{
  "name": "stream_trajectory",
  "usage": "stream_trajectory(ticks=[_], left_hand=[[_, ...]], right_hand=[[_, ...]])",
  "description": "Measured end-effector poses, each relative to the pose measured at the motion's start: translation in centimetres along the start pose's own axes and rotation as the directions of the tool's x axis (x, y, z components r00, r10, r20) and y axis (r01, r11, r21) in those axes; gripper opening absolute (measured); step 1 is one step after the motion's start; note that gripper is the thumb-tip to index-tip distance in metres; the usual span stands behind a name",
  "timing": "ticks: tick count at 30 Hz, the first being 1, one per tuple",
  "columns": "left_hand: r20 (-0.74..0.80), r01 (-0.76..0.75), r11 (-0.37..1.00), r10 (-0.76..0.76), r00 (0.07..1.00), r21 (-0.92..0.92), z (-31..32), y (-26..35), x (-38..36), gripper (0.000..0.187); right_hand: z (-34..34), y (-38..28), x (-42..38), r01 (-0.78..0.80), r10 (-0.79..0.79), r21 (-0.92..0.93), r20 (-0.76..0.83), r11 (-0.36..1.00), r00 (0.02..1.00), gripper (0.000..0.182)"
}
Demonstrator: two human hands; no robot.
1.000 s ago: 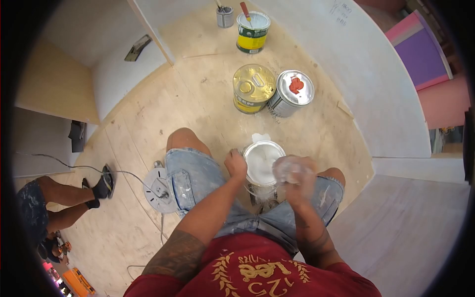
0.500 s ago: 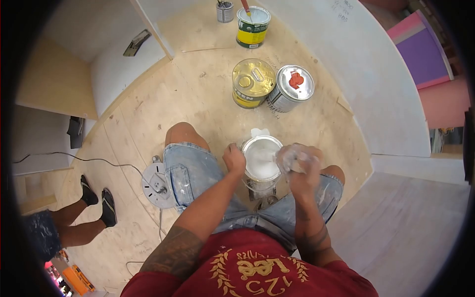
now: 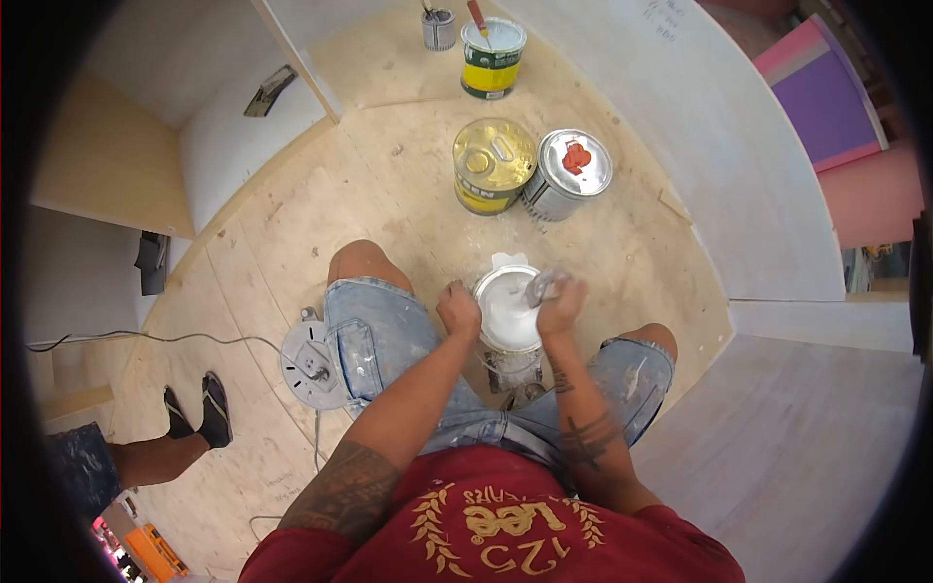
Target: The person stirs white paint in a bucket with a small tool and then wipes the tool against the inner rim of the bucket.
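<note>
A round pail (image 3: pixel 509 321) of white liquid stands on the floor between my knees. My left hand (image 3: pixel 459 311) is closed at its left rim, with the fingertips partly hidden. Over the right side of the opening, my right hand (image 3: pixel 564 309) grips a pale greyish crumpled thing (image 3: pixel 546 289). It looks like a rag, but blur hides its exact kind. A wire handle hangs at the pail's near side, and a white splash marks the floor beyond the pail.
Ahead stand a gold-lidded can (image 3: pixel 494 165) and a silver-lidded can (image 3: pixel 571 170). Farther off are an open green-yellow can (image 3: pixel 492 68) with a red-handled brush and a small can (image 3: pixel 438 29). A cable reel (image 3: pixel 313 364) lies left; another person's feet (image 3: pixel 216 408) are nearby.
My right hand has moved left, from beside the pail to over its opening, still holding the pale thing. My left hand stays at the rim. The other person's leg has shifted slightly.
</note>
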State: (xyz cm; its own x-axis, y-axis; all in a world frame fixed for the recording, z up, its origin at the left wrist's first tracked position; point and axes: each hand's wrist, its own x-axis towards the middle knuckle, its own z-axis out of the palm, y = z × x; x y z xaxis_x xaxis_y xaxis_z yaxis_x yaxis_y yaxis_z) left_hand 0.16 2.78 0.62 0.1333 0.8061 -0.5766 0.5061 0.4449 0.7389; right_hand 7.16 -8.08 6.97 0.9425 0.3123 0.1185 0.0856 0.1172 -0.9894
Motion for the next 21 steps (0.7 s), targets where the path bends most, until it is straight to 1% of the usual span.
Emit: stream_trajectory(ticks=[1,2,4,5,6,7,8,9,10,11,12,13,14,15,16,17,18,19,20,21], left_hand=[[0.001,-0.011,1.0,0.011,1.0,-0.014,-0.1,0.3,-0.1,0.049],[-0.005,-0.017,1.0,0.017,1.0,0.007,-0.2,0.5,-0.4,0.049],[-0.01,-0.021,0.999,0.022,1.0,0.038,-0.3,0.3,-0.5,0.049],[-0.012,-0.024,0.999,0.025,1.0,0.021,0.0,0.0,-0.3,0.049],[-0.016,-0.024,1.0,0.024,1.0,0.005,0.2,-0.2,0.0,0.048],[-0.017,-0.014,1.0,0.014,1.0,0.011,0.2,0.0,0.1,0.048],[-0.009,-0.025,0.999,0.025,1.0,0.024,0.0,0.1,-0.1,0.048],[-0.001,-0.041,0.999,0.041,0.999,0.033,-0.2,0.4,-0.3,0.047],[-0.003,-0.041,0.999,0.041,0.999,0.031,-0.2,0.8,-0.4,0.047],[0.002,-0.026,0.999,0.026,1.0,0.031,-0.3,1.1,-0.6,0.047],[0.008,-0.009,1.0,0.009,1.0,0.029,-0.5,1.2,-0.7,0.046],[0.006,-0.013,1.0,0.013,1.0,0.024,-0.5,1.1,-0.8,0.046],[-0.02,-0.011,1.0,0.011,1.0,0.015,-0.4,0.9,-0.8,0.046],[-0.048,-0.006,1.0,0.006,0.999,0.001,-0.2,1.1,-0.8,0.045],[-0.052,-0.006,1.0,0.006,0.999,-0.011,-0.1,1.2,-0.7,0.045],[-0.025,-0.009,1.0,0.009,1.0,0.008,-0.3,0.9,-0.7,0.045],[0.001,-0.012,0.999,0.012,1.0,0.029,-0.4,0.7,-0.5,0.045],[-0.002,-0.003,1.0,0.003,1.0,0.03,-0.2,0.5,0.0,0.045],[-0.007,-0.048,0.998,0.048,0.999,0.052,0.1,-0.3,0.6,0.045],[-0.007,-0.091,0.993,0.091,0.996,0.078,0.2,-1.1,0.7,0.045]], right_hand=[[0.0,2.1,-0.3,0.074,-0.134,-0.353,-0.146,0.933,0.98,0.032],[0.7,1.4,0.1,0.092,-0.149,-0.351,-0.14,0.932,0.979,0.032],[1.9,-1.4,0.3,-0.111,0.096,-0.243,-0.072,0.964,0.993,0.031],[2.6,-4.6,0.4,-0.111,0.096,-0.243,-0.075,0.964,0.993,0.031],[3.5,-8.8,0.6,-0.089,0.079,-0.173,-0.065,0.981,0.995,0.029],[3.9,-10.6,0.5,-0.075,0.07,-0.105,-0.055,0.992,0.996,0.028],[3.3,-10.3,0.6,-0.094,0.088,-0.112,-0.054,0.989,0.995,0.028],[2.4,-9.9,1.2,-0.068,0.067,0.125,0.009,0.99,0.998,0.027],[1.9,-9.6,1.8,-0.041,0.02,0.362,0.062,0.931,0.998,0.026],[1.1,-5.9,1.5,-0.041,0.02,0.366,0.061,0.93,0.998,0.026],[-0.1,0.2,0.6,-0.092,0.08,0.357,0.048,0.93,0.996,0.025],[-0.8,3.3,0.1,-0.14,0.136,0.347,0.037,0.927,0.99,0.025],[-0.3,3.1,-0.3,-0.131,0.125,0.348,0.04,0.928,0.991,0.025],[0.7,2.8,-0.8,-0.217,0.219,0.128,-0.004,0.968,0.976,0.024],[1.3,2.5,-0.8,-0.306,0.301,-0.096,-0.067,0.947,0.951,0.024],[1.4,0.4,-0.7,-0.308,0.303,-0.1,-0.063,0.946,0.951,0.024],[2.1,-3.6,-0.3,-0.026,0.051,-0.283,0.081,0.959,0.995,0.024],[2.8,-6.9,0.1,0.272,-0.172,-0.407,0.265,0.872,0.949,0.025],[3.0,-9.3,0.3,0.257,-0.154,-0.413,0.267,0.874,0.951,0.025],[3.0,-11.4,0.2,0.029,-0.011,-0.109,0.167,0.994,0.986,0.025]])
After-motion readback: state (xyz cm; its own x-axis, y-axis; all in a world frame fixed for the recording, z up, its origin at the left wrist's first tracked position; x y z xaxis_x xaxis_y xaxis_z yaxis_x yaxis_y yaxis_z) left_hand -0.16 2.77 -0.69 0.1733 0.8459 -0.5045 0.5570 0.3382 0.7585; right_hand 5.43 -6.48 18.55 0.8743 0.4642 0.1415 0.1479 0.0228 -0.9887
